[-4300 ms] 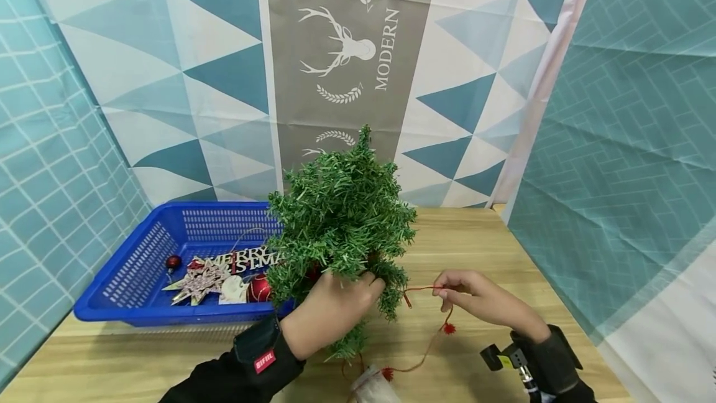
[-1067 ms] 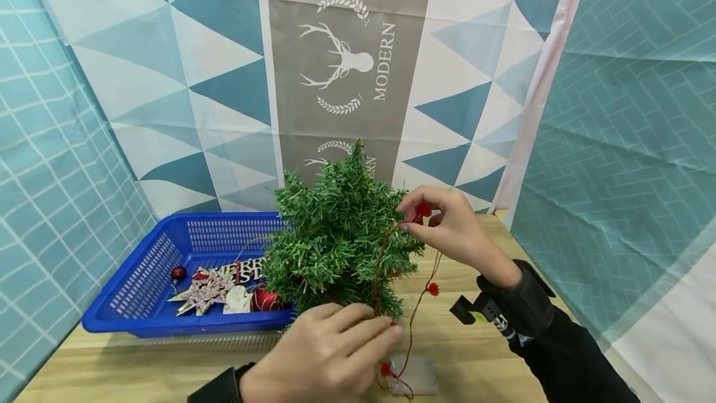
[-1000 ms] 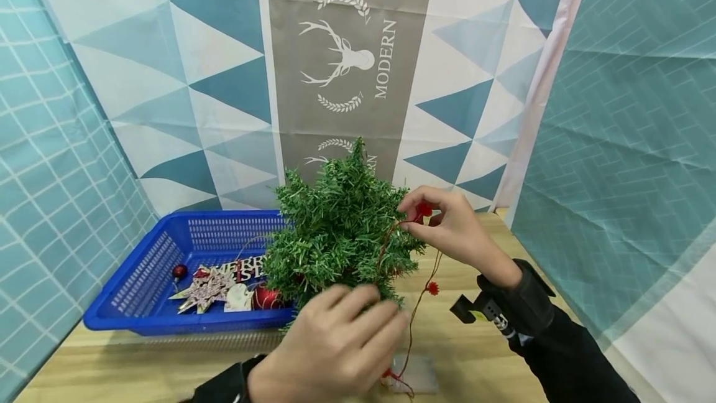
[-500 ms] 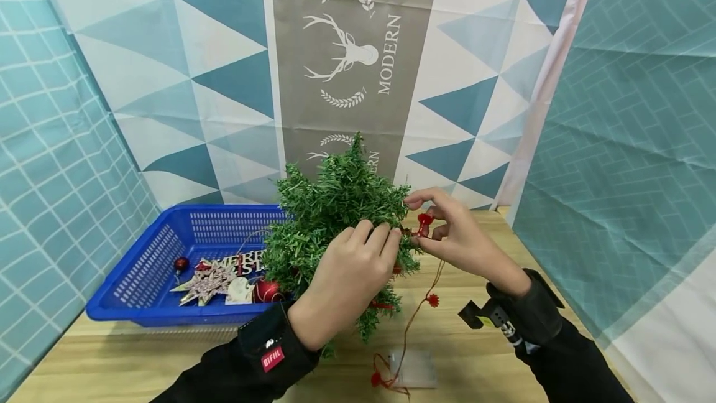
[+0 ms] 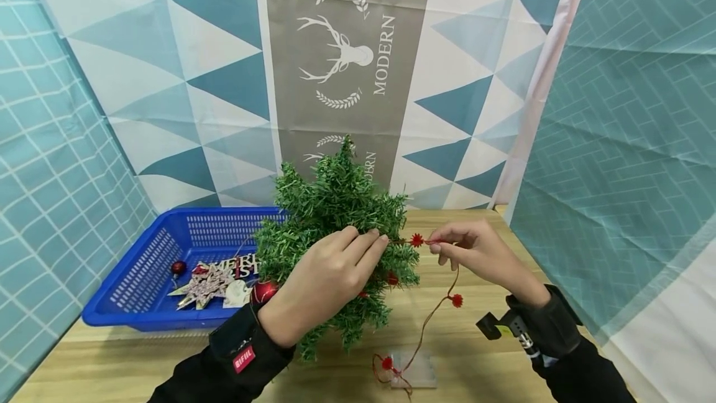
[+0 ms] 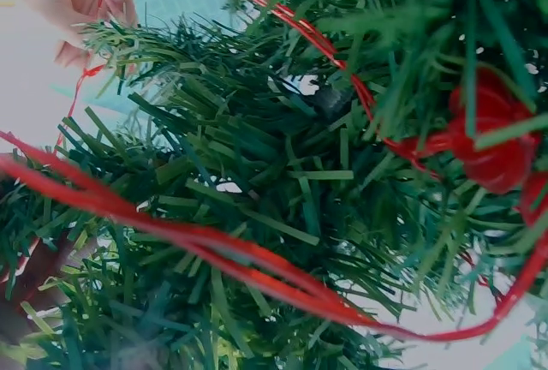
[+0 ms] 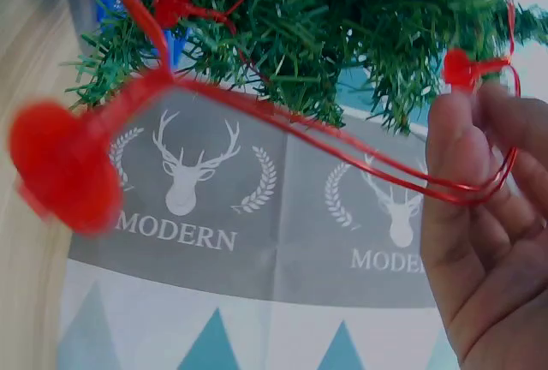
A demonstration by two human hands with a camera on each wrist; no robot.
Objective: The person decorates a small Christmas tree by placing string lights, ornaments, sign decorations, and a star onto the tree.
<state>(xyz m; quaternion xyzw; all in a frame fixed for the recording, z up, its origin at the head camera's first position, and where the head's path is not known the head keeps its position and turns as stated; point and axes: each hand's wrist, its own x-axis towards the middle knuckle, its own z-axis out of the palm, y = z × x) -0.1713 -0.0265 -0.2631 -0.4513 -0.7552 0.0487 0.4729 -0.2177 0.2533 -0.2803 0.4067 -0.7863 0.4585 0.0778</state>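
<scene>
Right hand (image 5: 475, 250) is pinching the red garland (image 5: 457, 300) at the tree (image 5: 335, 204)'s 3 o'clock, with the string running back into the branches. Left hand (image 5: 327, 282) is lying over the 6 o'clock side, can't tell if it's gripping anything tbh. More garland is drooping onto a clear flat case (image 5: 422, 369) at 5 o'clock, and a blue basket (image 5: 151, 321) of ornaments is sitting at 9.

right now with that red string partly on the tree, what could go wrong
The right hand pinches the red string beside the tree; a hard pull might strip the string off or tip the tree. Lower down, the string loops across the clear flat case, so it could tangle or drag the case along.
</scene>
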